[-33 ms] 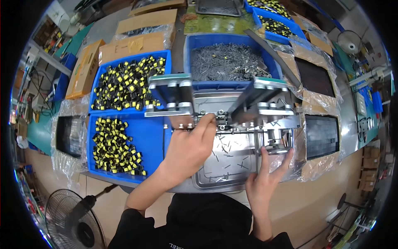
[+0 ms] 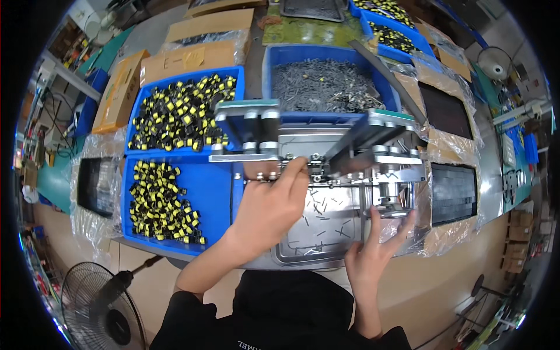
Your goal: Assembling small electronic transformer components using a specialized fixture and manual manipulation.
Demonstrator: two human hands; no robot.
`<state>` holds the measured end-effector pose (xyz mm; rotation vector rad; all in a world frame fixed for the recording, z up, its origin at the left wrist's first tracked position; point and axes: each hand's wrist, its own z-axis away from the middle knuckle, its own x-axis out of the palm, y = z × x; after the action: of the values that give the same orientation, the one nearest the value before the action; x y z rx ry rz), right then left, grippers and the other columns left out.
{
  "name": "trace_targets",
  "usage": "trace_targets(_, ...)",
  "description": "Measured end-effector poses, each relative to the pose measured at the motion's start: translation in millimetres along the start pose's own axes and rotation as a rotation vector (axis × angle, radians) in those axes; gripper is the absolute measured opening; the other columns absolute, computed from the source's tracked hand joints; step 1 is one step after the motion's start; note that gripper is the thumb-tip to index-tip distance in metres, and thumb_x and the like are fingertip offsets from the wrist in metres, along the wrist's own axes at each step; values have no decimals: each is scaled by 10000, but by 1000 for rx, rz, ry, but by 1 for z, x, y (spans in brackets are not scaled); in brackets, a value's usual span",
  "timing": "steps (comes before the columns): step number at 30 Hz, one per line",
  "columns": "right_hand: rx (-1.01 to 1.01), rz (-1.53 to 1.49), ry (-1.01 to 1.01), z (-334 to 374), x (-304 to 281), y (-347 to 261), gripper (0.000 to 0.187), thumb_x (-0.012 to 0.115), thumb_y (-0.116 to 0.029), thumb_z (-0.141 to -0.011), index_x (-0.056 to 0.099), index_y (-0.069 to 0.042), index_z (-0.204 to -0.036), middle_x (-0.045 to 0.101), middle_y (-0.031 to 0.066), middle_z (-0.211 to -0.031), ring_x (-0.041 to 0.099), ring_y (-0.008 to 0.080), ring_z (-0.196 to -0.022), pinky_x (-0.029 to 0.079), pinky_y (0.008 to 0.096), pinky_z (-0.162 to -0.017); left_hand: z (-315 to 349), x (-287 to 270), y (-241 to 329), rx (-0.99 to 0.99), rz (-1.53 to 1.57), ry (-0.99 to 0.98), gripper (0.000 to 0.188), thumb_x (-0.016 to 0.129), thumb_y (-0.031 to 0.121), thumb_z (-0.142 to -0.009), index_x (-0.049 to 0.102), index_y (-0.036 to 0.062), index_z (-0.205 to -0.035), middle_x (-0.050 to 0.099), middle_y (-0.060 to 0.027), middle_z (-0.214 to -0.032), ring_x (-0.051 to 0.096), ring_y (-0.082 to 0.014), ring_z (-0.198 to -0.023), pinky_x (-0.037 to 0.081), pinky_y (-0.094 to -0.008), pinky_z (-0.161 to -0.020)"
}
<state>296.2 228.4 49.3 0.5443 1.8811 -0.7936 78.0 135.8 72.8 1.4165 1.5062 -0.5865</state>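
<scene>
Nearest, the person's dark sleeves point(image 2: 189, 321) entered from below, with a fan point(image 2: 105, 309) off to the left. The right hand point(image 2: 370, 262) was held wide, thumb and fingers spread, its fingertips at the rim of a round metal piece point(image 2: 389, 201) on the right end of a metal fixture point(image 2: 394, 154). The left hand point(image 2: 273, 207) was narrow, its fingertips drawn together at the fixture's middle; whether they gripped a small part could not be told. The fixture stood over a metal tray point(image 2: 309, 260) on the table point(image 2: 253, 64), and thin dark strips point(image 2: 319, 207) lay scattered in that tray. To the left, a blue bin point(image 2: 213, 198) held small yellow-and-black parts point(image 2: 160, 204) along its left side. Right of the fixture was a plastic-wrapped box point(image 2: 454, 192) of dark material. Beyond the near bin, a second blue bin point(image 2: 240, 81) was heaped with similar parts, and behind the fixture another, larger bin point(image 2: 318, 118) held dark slender pieces point(image 2: 318, 84). Farther back lay a yellowish-green mat point(image 2: 315, 33).
</scene>
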Motion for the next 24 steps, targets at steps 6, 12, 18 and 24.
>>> trace_targets(6, 20, 153, 51, -5, 7, -1, 771, 662, 79, -632, 548, -95, -1374, 214, 329, -1576, 290, 537, -1431, 309, 577, -1147, 12, 5, -5, 64, -46, -13, 292, 662, -8, -784, 665, -69, -1069, 650, -161, -1232, 664, -196, -623, 511, -303, -485)
trace_targets(12, 96, 4, 94, -10, 13, -2, 719, 631, 102, -618, 516, -44, -1313, 263, 328, -1533, 303, 537, -1411, 320, 564, -1129, 11, 5, -6, 65, 13, 63, 299, 661, -12, -764, 675, -73, -1056, 661, -162, -1219, 615, -153, -519, 493, -274, -459)
trace_targets(18, 174, -71, 100, -18, 3, -2, 727, 592, 128, -635, 473, -35, -1333, 314, 266, -1517, 306, 474, -1442, 297, 513, -1169, 4, -3, -7, 95, -34, -3, 322, 650, -17, -771, 682, -70, -1087, 672, -152, -1204, 630, -165, -543, 500, -283, -479)
trace_targets(24, 347, -578, 45, -14, 1, 37, 801, 616, 77, -667, 368, -3, -1425, 344, 242, -1481, 435, 382, -1322, 408, 433, -1081, 6, 1, -8, 65, -42, -19, 300, 638, -10, -798, 693, -33, -1092, 685, -132, -1162, 681, -247, -707, 545, -324, -594)
